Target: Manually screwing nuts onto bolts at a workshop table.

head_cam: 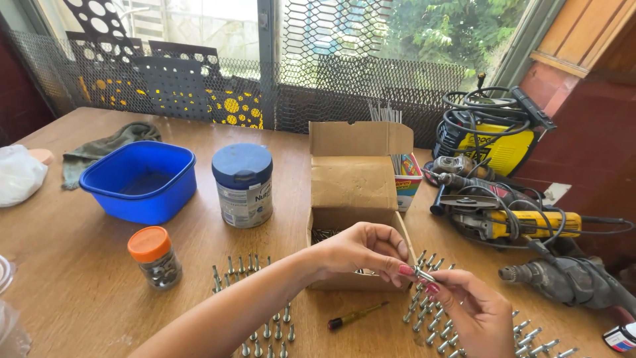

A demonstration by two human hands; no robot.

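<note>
My left hand (361,250) and my right hand (474,311) meet in front of an open cardboard box (354,182). Together their fingertips pinch one small metal bolt (422,273) just past the box's right front corner. The box holds dark metal parts (326,234), mostly hidden by my left hand. Several bolts stand upright in rows (258,301) on the wooden table (79,265) left of the box. Another group of upright bolts (523,335) stands under and around my right hand.
A small screwdriver (356,315) lies near the front edge. A jar with an orange lid (154,257), a blue tub (140,180) and a blue-lidded tin (243,184) stand to the left. Power tools and cables (510,212) crowd the right side. Mesh panels line the window behind.
</note>
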